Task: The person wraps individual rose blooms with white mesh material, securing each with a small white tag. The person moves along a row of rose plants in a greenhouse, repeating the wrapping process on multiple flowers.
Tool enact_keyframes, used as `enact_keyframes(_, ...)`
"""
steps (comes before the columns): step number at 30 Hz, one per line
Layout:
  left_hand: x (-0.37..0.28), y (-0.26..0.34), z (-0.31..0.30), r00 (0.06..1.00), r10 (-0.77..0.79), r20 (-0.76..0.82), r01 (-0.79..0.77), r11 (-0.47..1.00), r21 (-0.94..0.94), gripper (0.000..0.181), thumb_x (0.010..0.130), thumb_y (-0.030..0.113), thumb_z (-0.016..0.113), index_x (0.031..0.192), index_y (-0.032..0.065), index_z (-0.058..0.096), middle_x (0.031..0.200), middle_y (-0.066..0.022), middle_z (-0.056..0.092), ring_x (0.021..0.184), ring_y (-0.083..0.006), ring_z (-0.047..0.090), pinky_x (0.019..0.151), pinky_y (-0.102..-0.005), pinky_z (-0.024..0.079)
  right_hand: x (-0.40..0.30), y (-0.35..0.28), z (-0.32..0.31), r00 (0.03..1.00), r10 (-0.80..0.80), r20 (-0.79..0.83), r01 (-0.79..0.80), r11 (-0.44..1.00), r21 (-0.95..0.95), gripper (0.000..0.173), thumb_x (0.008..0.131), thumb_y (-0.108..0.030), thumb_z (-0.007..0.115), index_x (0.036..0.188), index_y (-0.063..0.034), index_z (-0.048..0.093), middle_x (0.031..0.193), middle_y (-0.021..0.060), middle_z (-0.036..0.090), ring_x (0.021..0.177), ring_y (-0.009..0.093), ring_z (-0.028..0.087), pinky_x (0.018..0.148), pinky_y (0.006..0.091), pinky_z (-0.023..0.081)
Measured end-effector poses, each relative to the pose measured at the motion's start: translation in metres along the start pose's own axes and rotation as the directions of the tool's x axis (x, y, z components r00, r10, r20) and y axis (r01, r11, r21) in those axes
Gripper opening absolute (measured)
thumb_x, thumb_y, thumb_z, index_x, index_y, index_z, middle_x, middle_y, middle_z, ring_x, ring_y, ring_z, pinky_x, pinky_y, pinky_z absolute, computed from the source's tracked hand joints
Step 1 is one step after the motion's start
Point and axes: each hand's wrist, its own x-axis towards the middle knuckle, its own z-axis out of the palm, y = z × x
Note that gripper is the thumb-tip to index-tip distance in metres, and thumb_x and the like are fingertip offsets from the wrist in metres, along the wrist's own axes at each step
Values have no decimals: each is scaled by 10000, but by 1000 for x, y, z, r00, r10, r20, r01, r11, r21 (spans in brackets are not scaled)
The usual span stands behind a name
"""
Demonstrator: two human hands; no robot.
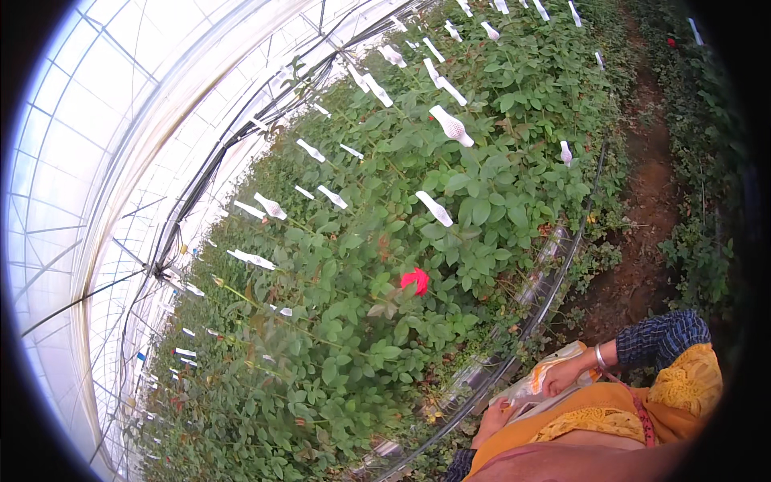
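Note:
A white plastic bag (545, 367) with orange print lies against the front of my body. My left hand (497, 417) grips the bag's near edge, its fingertips bent over the plastic. At the bag's mouth is my right hand (561, 377), with a bangle at the wrist. Its fingertips point down into the bag and are partly hidden, so I cannot tell whether they hold anything. Beyond my hands stands a bed of rose bushes (337, 361). A red rose (414, 281) is bare, while white mesh sleeves (452, 126) cover several buds.
A black pipe (530, 325) runs along the bed's edge beside shiny plastic sheeting (545, 265). A bare soil path (647, 181) separates this bed from another row of plants (705, 229). Greenhouse film and metal framing (90, 150) rise at the left.

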Motion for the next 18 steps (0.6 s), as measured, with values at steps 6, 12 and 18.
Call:
enact_keyframes(6,29,11,15,974,-21,224,-41,962,271,478,835,429,603,1110,39,571,948,-165,656,900,-333,628,749,-422,488,17,52,21,944,307,-121,-325,796,-510,276,753,-118,493,959,-10,642,928,149,645,849,327,611,747,418,459)
enact_keyframes(12,24,33,34,986,158,-59,-113,878,464,411,850,430,563,973,47,640,892,-237,628,894,-380,612,745,-453,478,22,48,7,939,289,-185,-343,804,-487,280,777,-140,488,990,-18,622,958,141,632,878,312,600,772,406,456)
enact_keyframes(18,49,142,-6,906,401,134,-413,907,80,260,920,229,519,993,-6,605,782,-147,610,704,-209,562,671,-320,451,19,52,-13,922,251,-294,-363,825,-433,285,801,-162,484,1022,-26,602,988,132,620,907,298,590,797,394,453)
